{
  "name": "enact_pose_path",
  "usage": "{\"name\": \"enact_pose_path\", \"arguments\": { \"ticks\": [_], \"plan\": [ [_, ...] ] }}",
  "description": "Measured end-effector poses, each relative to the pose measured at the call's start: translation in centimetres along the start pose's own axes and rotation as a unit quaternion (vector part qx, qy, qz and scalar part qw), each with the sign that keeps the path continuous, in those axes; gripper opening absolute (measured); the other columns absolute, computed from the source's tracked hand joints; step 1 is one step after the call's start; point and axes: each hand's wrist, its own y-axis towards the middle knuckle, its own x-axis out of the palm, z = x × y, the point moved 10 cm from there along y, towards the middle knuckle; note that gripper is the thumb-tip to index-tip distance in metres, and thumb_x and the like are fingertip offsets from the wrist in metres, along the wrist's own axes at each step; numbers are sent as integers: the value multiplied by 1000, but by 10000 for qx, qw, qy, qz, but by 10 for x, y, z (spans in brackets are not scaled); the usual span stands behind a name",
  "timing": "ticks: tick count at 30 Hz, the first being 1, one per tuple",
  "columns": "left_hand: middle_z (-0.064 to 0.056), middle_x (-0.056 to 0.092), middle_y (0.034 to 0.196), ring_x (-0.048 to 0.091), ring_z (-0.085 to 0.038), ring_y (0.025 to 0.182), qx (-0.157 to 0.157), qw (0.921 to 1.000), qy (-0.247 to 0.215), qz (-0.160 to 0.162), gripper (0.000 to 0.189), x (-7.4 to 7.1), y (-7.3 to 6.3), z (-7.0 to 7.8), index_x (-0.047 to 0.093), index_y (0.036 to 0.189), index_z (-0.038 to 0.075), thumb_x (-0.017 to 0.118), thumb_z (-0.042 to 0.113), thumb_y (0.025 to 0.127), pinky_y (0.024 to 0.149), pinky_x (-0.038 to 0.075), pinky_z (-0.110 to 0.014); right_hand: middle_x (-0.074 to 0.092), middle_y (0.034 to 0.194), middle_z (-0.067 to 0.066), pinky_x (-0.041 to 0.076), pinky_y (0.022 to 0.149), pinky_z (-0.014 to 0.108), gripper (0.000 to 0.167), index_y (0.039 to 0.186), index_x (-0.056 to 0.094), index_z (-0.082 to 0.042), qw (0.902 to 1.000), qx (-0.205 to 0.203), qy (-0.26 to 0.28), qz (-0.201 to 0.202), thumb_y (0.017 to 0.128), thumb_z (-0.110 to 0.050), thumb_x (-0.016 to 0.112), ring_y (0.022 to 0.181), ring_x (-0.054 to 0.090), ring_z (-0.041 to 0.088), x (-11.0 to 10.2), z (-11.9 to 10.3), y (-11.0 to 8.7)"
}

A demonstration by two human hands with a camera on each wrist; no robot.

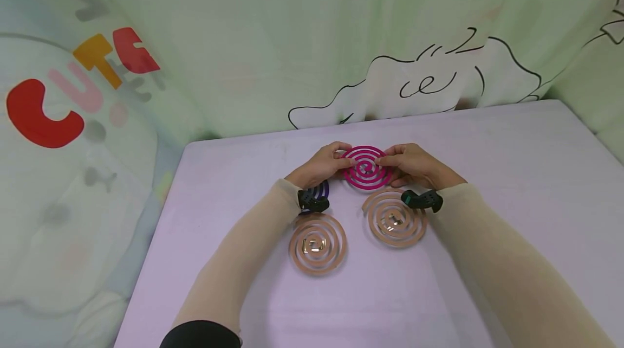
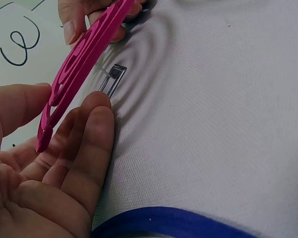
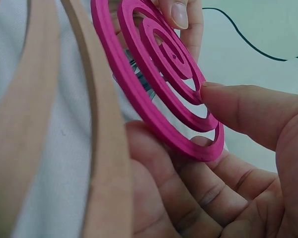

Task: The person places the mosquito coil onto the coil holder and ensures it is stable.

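A pink mosquito coil (image 1: 366,167) is held up off the table by both hands. At its left rim, my left hand (image 1: 322,166) pinches it between thumb and fingers. The right hand (image 1: 414,163) grips the opposite side, thumb on the upper face and fingers beneath. Under the coil, a small metal stand (image 2: 118,74) shows in the left wrist view; whether the coil touches it I cannot tell. A dark blue coil (image 1: 322,191) lies partly hidden below the left wrist. Its blue edge (image 2: 161,213) shows in the left wrist view.
Nearer the body are two tan coils, one at left (image 1: 317,272) and one at right (image 1: 397,244), with metal stands at their centres. The right one reaches under the right wrist. A pale cloth (image 1: 234,185) covers the table; a printed curtain (image 1: 273,39) hangs behind.
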Motion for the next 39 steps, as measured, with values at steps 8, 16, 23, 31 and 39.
{"name": "enact_pose_path", "arguments": {
  "ticks": [8, 16, 23, 31, 39],
  "plan": [
    [-15, 64, 123, 70, -16, 92, -10, 10000, -8, 16, 51, -3, 0, -2, 43, 153, 6, 62, 10, 105, 84, 62, -31, 66, 84, 1, 61, 64, 27, 50, 138, 48, -2, 10000, 88, 17, 26, 102, -32, 68, 65, 66, 12, -4, 4, 1],
    [-15, 63, 122, 69, -17, 93, -44, 9999, -103, 60, 53, -7, 1, -5, 42, 154, 6, 62, 9, 105, 85, 62, -34, 67, 82, 0, 61, 64, 27, 49, 137, 48, -2, 9999, 96, 113, 3, 103, -31, 67, 65, 68, 12, -6, 7, 0],
    [-14, 64, 118, 68, -17, 92, -45, 9999, -148, 76, 53, -9, 0, -6, 42, 154, 5, 62, 9, 105, 86, 62, -34, 68, 81, 0, 61, 64, 26, 45, 132, 49, -2, 9999, 61, 156, 8, 102, -30, 68, 65, 68, 12, -6, 6, -3],
    [-15, 65, 117, 68, -17, 89, 26, 9998, -210, 73, 53, -9, -3, -3, 40, 154, 3, 61, 7, 105, 84, 62, -34, 68, 85, 1, 61, 66, 26, 43, 132, 49, -1, 9999, 27, 93, 53, 103, -29, 67, 67, 69, 12, -7, 4, -8],
    [-19, 63, 126, 67, -22, 100, 71, 9996, -249, 85, 52, -16, -9, -3, 37, 156, 2, 56, 13, 109, 89, 61, -35, 66, 91, 2, 61, 69, 27, 47, 137, 49, 0, 10000, -52, 34, -6, 105, -30, 64, 72, 70, 14, -10, 5, -9]
  ]
}}
